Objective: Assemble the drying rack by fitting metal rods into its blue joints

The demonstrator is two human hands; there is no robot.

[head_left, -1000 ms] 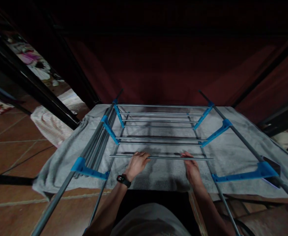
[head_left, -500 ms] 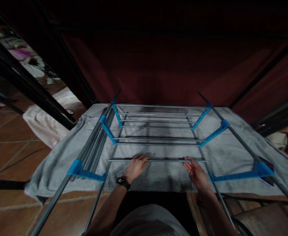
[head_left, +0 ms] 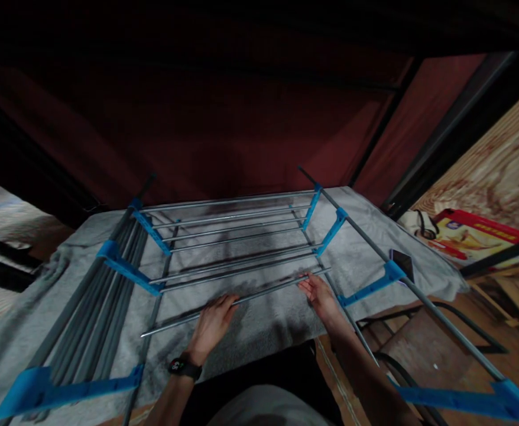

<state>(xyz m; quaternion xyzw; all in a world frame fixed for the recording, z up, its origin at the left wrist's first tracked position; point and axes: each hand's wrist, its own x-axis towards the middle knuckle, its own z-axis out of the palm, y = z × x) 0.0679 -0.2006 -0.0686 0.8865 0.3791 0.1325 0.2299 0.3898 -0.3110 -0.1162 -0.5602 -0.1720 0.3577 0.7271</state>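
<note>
My left hand (head_left: 214, 322), a dark watch on its wrist, is closed over a thin grey metal tube (head_left: 266, 290) left of its middle. Near the other end, my right hand (head_left: 319, 294) pinches the same tube between its fingertips. The tube lies slantwise across the two lower rails of a rack frame, its left end nearer me and jutting past the left rail. Farther off, several crossbars (head_left: 237, 256) span the frame between blue plastic brackets, such as the left bracket (head_left: 130, 273) and the right bracket (head_left: 330, 232).
A bundle of loose grey tubes (head_left: 104, 307) lies along the left side on a grey blanket (head_left: 259, 322). A phone (head_left: 402, 265) rests by the right upper rail. Beyond are a red and yellow box (head_left: 476, 236), a chair (head_left: 423, 349) and a dark red panel (head_left: 224, 136) behind.
My view has turned to the right, bringing the red and yellow box into sight. The tube in my hands has gone from straight across to slanted, with its left end nearer me.
</note>
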